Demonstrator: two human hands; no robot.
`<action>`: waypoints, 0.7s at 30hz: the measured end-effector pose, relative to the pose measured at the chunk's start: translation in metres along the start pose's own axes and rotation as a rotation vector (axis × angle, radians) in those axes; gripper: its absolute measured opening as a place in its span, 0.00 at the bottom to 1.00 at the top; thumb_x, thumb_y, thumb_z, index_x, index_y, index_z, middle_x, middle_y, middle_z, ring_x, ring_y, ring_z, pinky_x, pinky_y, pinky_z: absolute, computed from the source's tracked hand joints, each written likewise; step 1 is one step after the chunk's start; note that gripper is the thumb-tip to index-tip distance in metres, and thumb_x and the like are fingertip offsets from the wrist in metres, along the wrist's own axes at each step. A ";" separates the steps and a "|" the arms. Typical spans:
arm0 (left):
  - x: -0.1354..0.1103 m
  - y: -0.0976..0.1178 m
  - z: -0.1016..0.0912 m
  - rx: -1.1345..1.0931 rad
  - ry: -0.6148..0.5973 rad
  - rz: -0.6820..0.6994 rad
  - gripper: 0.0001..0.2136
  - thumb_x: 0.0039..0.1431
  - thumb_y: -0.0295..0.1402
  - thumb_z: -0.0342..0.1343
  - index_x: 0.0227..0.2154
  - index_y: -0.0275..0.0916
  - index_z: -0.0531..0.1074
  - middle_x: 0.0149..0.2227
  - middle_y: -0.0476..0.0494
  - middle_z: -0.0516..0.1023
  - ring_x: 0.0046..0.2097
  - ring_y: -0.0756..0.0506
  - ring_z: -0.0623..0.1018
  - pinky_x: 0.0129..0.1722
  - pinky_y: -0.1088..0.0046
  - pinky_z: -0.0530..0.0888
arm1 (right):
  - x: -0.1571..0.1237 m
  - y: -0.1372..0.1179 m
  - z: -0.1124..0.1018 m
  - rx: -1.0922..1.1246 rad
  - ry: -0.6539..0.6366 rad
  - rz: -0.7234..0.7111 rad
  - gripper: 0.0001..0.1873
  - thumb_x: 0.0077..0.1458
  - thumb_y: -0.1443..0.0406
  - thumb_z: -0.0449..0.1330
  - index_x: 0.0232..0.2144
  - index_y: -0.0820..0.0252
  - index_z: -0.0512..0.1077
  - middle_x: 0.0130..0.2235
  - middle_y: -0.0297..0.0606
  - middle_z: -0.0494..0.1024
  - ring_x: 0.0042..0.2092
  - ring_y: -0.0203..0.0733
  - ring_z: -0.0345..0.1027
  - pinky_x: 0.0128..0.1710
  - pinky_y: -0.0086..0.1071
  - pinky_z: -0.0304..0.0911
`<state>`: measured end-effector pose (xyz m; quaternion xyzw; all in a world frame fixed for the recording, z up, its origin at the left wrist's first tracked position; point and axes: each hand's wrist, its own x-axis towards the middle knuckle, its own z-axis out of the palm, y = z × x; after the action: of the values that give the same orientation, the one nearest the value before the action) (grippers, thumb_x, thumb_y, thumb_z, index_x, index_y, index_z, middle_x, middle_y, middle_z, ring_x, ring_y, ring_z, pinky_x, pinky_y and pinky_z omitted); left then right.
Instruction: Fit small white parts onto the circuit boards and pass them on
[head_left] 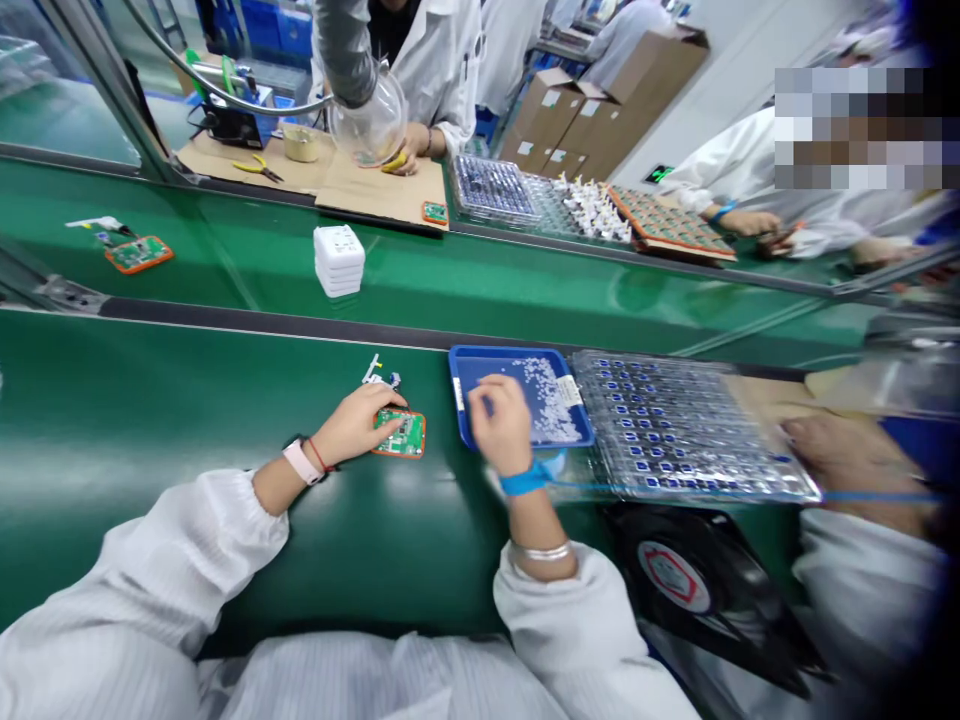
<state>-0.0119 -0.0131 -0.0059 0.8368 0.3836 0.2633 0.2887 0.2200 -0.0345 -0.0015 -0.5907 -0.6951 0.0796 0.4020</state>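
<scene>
My left hand (358, 422) rests on the green belt with its fingers curled onto a small green circuit board in an orange frame (405, 436). My right hand (501, 424) reaches into a blue tray (469, 372) that holds a heap of tiny white parts (553, 398); its fingers are bent down as in a pinch, and what they hold is hidden. A blue strap is around my right wrist, a watch on my left. A few small loose parts (379, 374) lie just beyond the board.
A clear blister tray of blue components (675, 430) lies right of the blue tray, with a neighbour's hand (847, 455) at its right end. A fan (675, 575) sits below. White chargers (339, 258) and another board (139, 253) ride the far belt; people work opposite.
</scene>
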 end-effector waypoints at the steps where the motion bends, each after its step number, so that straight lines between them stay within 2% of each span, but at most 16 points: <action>1: -0.001 -0.001 0.001 0.018 0.000 0.006 0.11 0.56 0.32 0.52 0.41 0.38 0.70 0.42 0.42 0.74 0.46 0.43 0.72 0.48 0.64 0.68 | 0.004 0.018 -0.010 -0.046 0.062 0.052 0.08 0.53 0.67 0.51 0.24 0.58 0.66 0.36 0.43 0.69 0.42 0.44 0.63 0.46 0.42 0.60; 2: -0.001 -0.001 0.001 0.030 0.000 0.008 0.11 0.56 0.33 0.52 0.42 0.38 0.69 0.43 0.41 0.74 0.47 0.43 0.71 0.49 0.64 0.67 | 0.006 0.037 -0.020 -0.086 0.089 0.107 0.08 0.52 0.66 0.52 0.23 0.58 0.66 0.34 0.43 0.69 0.41 0.44 0.63 0.45 0.42 0.60; 4: 0.000 -0.001 0.002 0.039 -0.010 0.006 0.12 0.57 0.32 0.51 0.43 0.38 0.68 0.44 0.41 0.74 0.48 0.43 0.71 0.50 0.64 0.67 | 0.009 0.070 -0.032 -0.124 0.032 0.175 0.07 0.49 0.65 0.54 0.21 0.58 0.65 0.31 0.42 0.70 0.38 0.44 0.63 0.43 0.43 0.61; 7: 0.001 0.000 0.002 0.041 -0.027 0.011 0.11 0.57 0.32 0.51 0.43 0.38 0.68 0.43 0.41 0.74 0.48 0.43 0.71 0.50 0.63 0.67 | 0.007 0.096 -0.035 -0.125 -0.060 0.191 0.08 0.47 0.64 0.54 0.19 0.58 0.66 0.28 0.41 0.71 0.36 0.43 0.63 0.40 0.41 0.62; 12: 0.002 0.001 0.001 0.055 -0.040 0.030 0.10 0.58 0.32 0.50 0.42 0.38 0.69 0.42 0.42 0.74 0.47 0.43 0.71 0.49 0.64 0.67 | 0.004 0.094 -0.029 -0.127 -0.100 0.189 0.08 0.47 0.64 0.55 0.20 0.59 0.67 0.29 0.42 0.71 0.35 0.43 0.63 0.39 0.40 0.62; 17: 0.003 0.001 0.000 0.046 -0.042 0.056 0.10 0.58 0.31 0.50 0.42 0.38 0.69 0.42 0.42 0.74 0.46 0.43 0.71 0.48 0.64 0.67 | 0.007 0.096 -0.035 -0.111 -0.162 0.173 0.07 0.46 0.65 0.55 0.19 0.59 0.67 0.30 0.42 0.70 0.36 0.44 0.63 0.42 0.42 0.61; 19: 0.003 0.002 0.000 0.029 -0.028 0.055 0.09 0.57 0.31 0.51 0.40 0.37 0.70 0.41 0.42 0.75 0.45 0.44 0.72 0.47 0.64 0.67 | 0.009 0.090 -0.037 -0.095 -0.144 0.146 0.07 0.47 0.65 0.55 0.19 0.59 0.66 0.31 0.42 0.70 0.37 0.44 0.63 0.43 0.44 0.61; 21: 0.003 0.003 0.002 -0.004 0.006 0.029 0.07 0.57 0.31 0.52 0.38 0.38 0.71 0.39 0.43 0.76 0.44 0.44 0.73 0.46 0.65 0.67 | 0.010 0.071 -0.034 -0.036 -0.103 0.105 0.07 0.49 0.65 0.54 0.21 0.59 0.67 0.34 0.42 0.69 0.40 0.44 0.63 0.45 0.44 0.60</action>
<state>-0.0074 -0.0126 -0.0042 0.8408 0.3718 0.2709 0.2852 0.2957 -0.0180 -0.0160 -0.6286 -0.6843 0.1182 0.3501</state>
